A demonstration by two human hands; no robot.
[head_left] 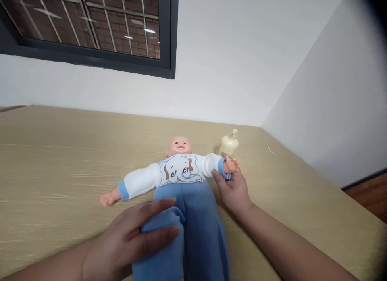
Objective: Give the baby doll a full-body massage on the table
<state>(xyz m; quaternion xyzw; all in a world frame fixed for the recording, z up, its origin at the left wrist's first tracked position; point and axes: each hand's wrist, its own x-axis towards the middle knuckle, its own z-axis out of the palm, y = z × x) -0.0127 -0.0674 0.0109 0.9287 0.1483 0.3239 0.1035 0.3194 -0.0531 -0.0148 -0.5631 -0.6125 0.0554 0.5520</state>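
1. White walls meet in a corner above a wooden table; one dark-framed window sits high at the far left.
2. One doll lies on its back near the table's middle, arms spread, wearing a white elephant top and blue trousers.
3. Left hand lies flat, fingers extended, over the doll's trouser leg, palm down, gripping nothing.
4. Right hand reaches forward, fingers curled around the doll's wrist cuff, pinching it.
5. One cream pump bottle stands just behind that wrist.
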